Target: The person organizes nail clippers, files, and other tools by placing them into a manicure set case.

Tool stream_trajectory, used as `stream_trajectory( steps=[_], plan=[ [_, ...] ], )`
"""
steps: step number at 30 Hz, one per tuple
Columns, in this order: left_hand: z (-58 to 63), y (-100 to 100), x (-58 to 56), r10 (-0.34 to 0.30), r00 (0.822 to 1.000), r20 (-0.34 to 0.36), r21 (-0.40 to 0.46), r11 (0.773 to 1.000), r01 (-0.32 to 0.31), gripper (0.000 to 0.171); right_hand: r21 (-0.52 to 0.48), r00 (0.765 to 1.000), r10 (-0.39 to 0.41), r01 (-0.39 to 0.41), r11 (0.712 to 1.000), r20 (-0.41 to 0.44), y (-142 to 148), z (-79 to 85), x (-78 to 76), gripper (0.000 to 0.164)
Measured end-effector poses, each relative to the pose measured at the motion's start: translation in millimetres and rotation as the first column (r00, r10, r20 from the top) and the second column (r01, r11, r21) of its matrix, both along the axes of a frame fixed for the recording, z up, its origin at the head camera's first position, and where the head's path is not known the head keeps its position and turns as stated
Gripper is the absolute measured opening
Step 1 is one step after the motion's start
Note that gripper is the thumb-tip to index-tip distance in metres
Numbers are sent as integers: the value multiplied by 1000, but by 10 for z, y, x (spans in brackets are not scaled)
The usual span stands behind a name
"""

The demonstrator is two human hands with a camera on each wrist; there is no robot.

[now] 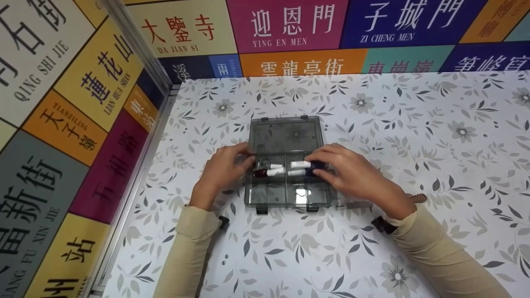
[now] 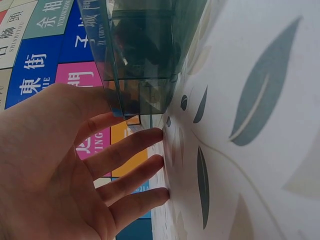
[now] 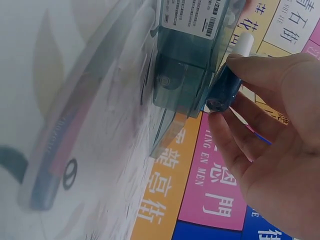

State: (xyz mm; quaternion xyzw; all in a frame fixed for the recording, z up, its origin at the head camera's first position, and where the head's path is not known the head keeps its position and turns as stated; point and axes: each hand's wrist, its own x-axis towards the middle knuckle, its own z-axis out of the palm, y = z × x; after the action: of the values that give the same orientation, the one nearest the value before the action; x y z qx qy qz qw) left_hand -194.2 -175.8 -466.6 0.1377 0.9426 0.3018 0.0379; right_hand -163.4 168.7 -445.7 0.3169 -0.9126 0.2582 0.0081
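Note:
A smoky clear plastic compartment box lies on the table with its lid folded back. In its left middle compartment lie a dark red nail polish bottle and a clear one, both white-capped. My right hand pinches a dark blue nail polish bottle between thumb and fingers at the box's right side. Another dark blue bottle lies close under that hand. My left hand rests at the box's left edge, thumb and index finger at its wall, the other fingers extended to the tabletop.
Beside the box, under the right forearm, lies a long item in clear wrapping, blurred in the right wrist view. A label with a barcode sticks to the box. Sign-covered walls border the table at the back and left.

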Motion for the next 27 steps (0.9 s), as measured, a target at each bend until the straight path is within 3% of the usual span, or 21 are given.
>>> stream_trajectory(
  steps=[15, 27],
  plan=[
    [-25, -1, 6, -7, 1000, -6, -4, 1000, 7, 11, 12, 1000, -14, 14, 1000, -13, -25, -76, -15, 36],
    [-13, -11, 3, -9, 1000, -9, 11, 1000, 9, 12, 20, 999, -52, 52, 998, -4, 32, -38, -18, 36]
  ],
)
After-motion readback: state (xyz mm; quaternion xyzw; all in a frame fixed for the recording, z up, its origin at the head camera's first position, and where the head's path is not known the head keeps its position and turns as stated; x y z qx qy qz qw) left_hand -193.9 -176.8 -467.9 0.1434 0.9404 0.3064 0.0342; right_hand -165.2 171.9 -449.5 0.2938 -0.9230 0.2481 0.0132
